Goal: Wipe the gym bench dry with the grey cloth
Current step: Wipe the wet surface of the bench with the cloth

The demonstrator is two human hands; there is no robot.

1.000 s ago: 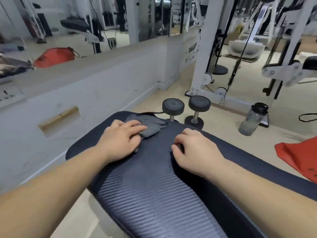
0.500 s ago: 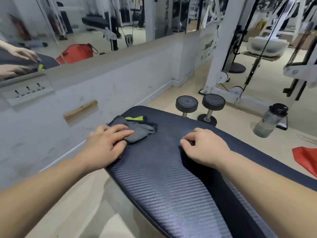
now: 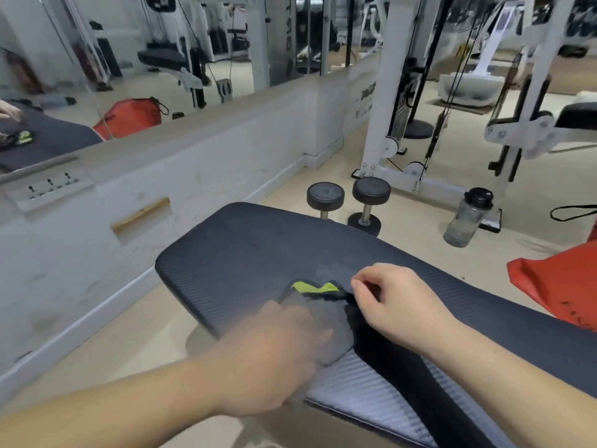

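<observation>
The dark ribbed gym bench runs from the middle of the view to the lower right. A grey cloth with a yellow-green tag lies on it near the front left edge. My left hand, blurred by motion, presses flat on the near part of the cloth. Just right of the cloth, my right hand rests on the bench with its fingers curled, and its fingertips lie close to the cloth's black edge. Whether they touch the cloth is unclear.
Two black dumbbells stand on the floor beyond the bench, a clear water bottle to their right. A red bag lies at the right. A low white wall with a mirror runs along the left. A white cable machine stands behind.
My left hand has dragged the cloth from the far left corner of the bench back toward me and to the right. My right hand now sits beside the cloth.
</observation>
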